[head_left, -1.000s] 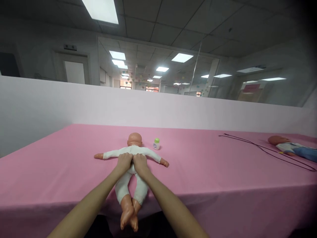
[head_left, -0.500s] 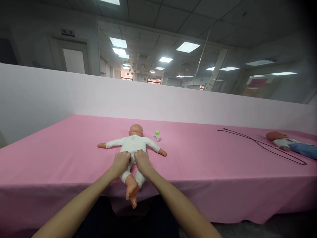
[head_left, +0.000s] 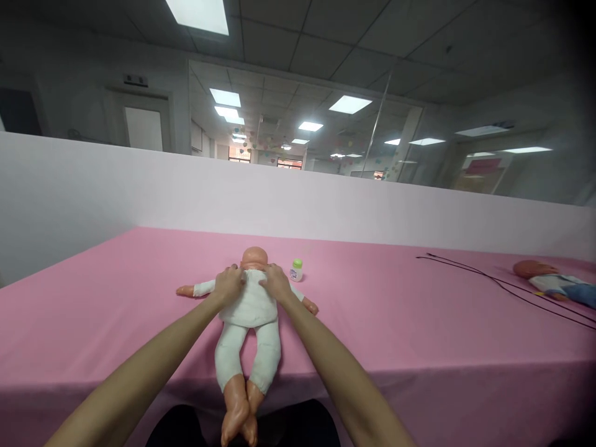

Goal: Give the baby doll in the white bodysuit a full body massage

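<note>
A baby doll [head_left: 251, 304] in a white suit lies face down on the pink cloth, arms spread and lower legs crossed over the near edge. My left hand [head_left: 230, 285] is closed over its left-side shoulder in view, with the thumb toward the spine. Across the upper back, my right hand [head_left: 275, 284] is closed over the other shoulder in the same way. The far fingertips of both hands are partly hidden. A small clear bottle [head_left: 297, 271] with a green cap stands right of the doll's head, apart from my right hand.
The pink-covered table [head_left: 372, 310] runs along a low white wall [head_left: 298, 202] with glass above. Toward the right lies a looped dark cord [head_left: 479, 272]. A second doll [head_left: 549, 280] in white and blue lies beyond it at the far right.
Both hands have moved up the doll's back, from the lower back and hips to the shoulders. Legs and hips now show. The view has shifted slightly, so the scene sits lower.
</note>
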Tool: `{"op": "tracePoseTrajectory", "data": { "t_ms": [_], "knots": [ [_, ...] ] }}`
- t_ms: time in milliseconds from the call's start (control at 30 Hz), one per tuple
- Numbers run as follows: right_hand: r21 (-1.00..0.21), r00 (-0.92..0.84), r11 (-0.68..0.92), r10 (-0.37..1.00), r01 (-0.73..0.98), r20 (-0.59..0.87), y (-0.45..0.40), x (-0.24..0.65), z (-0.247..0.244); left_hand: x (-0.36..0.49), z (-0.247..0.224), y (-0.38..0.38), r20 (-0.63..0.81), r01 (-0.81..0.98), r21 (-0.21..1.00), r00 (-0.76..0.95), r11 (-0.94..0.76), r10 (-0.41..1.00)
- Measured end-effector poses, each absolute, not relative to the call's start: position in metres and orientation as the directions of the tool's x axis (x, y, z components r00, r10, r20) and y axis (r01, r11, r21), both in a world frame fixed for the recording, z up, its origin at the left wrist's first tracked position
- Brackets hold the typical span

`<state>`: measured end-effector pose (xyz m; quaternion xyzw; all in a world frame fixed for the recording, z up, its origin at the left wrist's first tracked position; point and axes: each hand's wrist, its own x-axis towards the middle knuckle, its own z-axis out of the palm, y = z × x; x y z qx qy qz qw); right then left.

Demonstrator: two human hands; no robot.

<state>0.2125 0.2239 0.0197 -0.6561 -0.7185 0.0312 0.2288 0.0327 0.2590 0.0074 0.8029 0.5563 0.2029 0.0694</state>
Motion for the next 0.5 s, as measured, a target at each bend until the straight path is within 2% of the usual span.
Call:
{"op": "tracePoseTrajectory", "data": {
  "t_ms": [233,367,500],
  "knots": [
    [-0.306,0.027,0.07,0.953,0.95,0.303,0.234,0.205,-0.025,0.041,-0.027,0.274,0.268,0.888,0.27,0.303,-0.373,0.915],
    [-0.31,0.022,0.066,0.961,0.949,0.274,0.237,0.204,-0.024,0.046,-0.023,0.275,0.238,0.9,0.26,0.291,-0.349,0.927],
    [-0.34,-0.033,0.126,0.963,0.932,0.268,0.229,0.209,-0.013,0.039,-0.01,0.269,0.222,0.866,0.311,0.333,-0.39,0.916]
  ]
}}
